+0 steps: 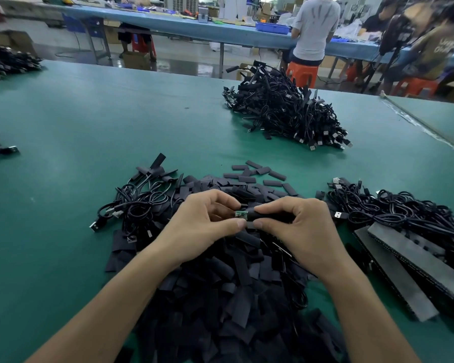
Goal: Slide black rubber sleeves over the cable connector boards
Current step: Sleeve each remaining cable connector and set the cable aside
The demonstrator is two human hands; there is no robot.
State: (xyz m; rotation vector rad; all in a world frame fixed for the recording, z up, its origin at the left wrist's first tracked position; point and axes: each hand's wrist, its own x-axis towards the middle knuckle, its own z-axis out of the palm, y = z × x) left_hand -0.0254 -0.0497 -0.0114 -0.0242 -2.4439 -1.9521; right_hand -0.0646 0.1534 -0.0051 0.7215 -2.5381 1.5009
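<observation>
Head view: the left hand [202,224] and the right hand [299,226] meet close together above the green table [89,113], thumbs almost touching. The left hand pinches a small green connector board [241,214] between thumb and fingertips. The right hand grips a black sleeve [262,216] between thumb and curled fingers. The sleeve's open end sits at the board, whose green end shows just left of it; how far the board is inside I cannot tell.

Under the hands and wrists lies a big heap of loose sleeves [220,297], spreading toward the near edge. Just left of the heap is a small tangle of black cables [139,203] with plugs on their ends. To the right lies a second bundle of cables [404,213], and beside it are long grey foam strips [393,271]. Farther back on the table stands a large cable pile [286,113]. Behind it, a person in a white shirt [315,27] sits on an orange stool [302,72] at a blue bench [168,22].
</observation>
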